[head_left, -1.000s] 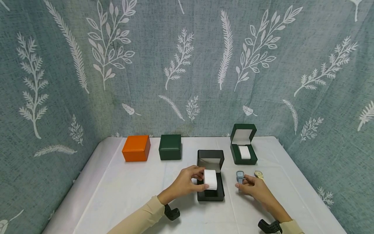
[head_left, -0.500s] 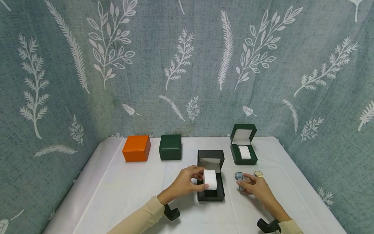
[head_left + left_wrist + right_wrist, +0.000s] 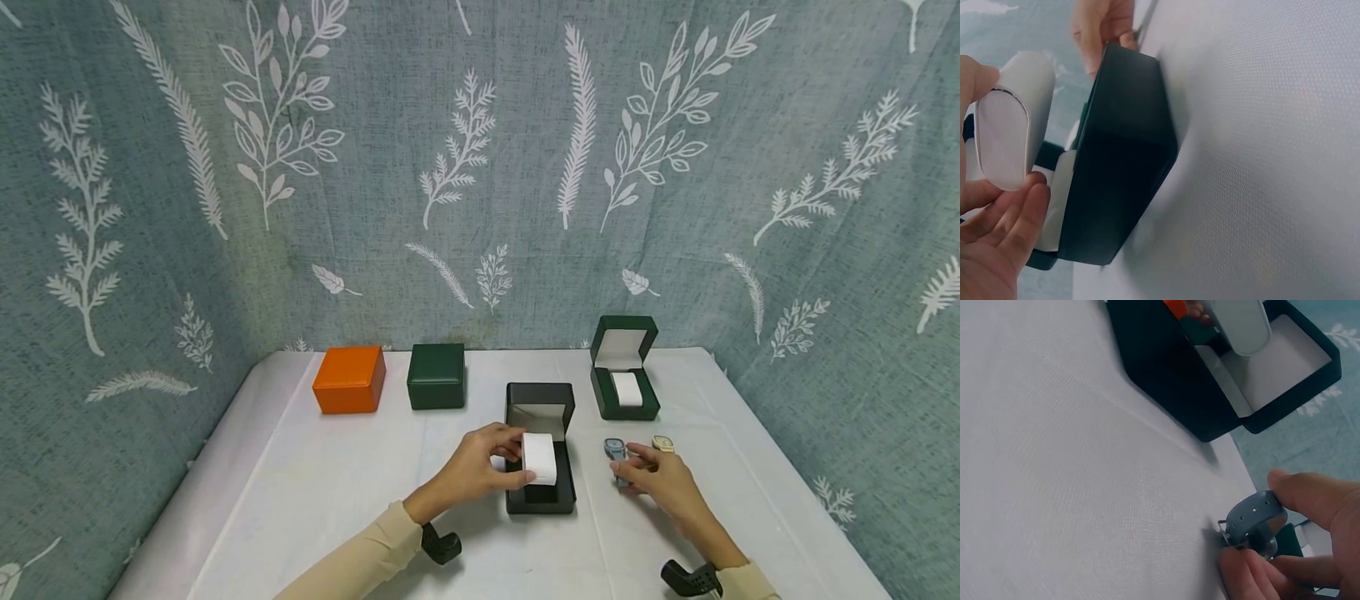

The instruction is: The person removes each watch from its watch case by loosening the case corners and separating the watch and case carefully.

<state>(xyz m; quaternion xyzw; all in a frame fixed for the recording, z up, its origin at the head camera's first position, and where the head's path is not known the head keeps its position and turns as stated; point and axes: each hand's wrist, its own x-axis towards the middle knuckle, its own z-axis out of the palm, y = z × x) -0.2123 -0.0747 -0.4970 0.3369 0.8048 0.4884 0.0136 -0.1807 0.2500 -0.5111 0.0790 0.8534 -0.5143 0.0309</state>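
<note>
In the head view my left hand (image 3: 472, 462) pinches a white watch cushion (image 3: 540, 460) between thumb and fingers. It holds the cushion above the black watch box (image 3: 542, 505), whose lid stands raised. The left wrist view shows the cushion's rounded end (image 3: 1002, 134) facing the camera. To the right of that box, my right hand (image 3: 663, 483) grips a blue-grey wristwatch (image 3: 615, 448) by its strap. Seen from the right wrist, the strap (image 3: 1249, 512) curves in a loop, buckle low by the tablecloth. A yellow wristwatch (image 3: 663, 443) lies just beyond the right hand.
At the back right stands a green watch box (image 3: 610, 412), lid up, a white cushion (image 3: 627, 389) inside. An orange box (image 3: 349, 380) and a closed green box (image 3: 437, 377) sit at the back left. A patterned curtain (image 3: 517, 167) hangs behind the white-covered table (image 3: 300, 483).
The blue-grey wristwatch has tilted a little in my right hand, whose fingers have shifted slightly on the strap. My left hand and the white cushion have stayed in place.
</note>
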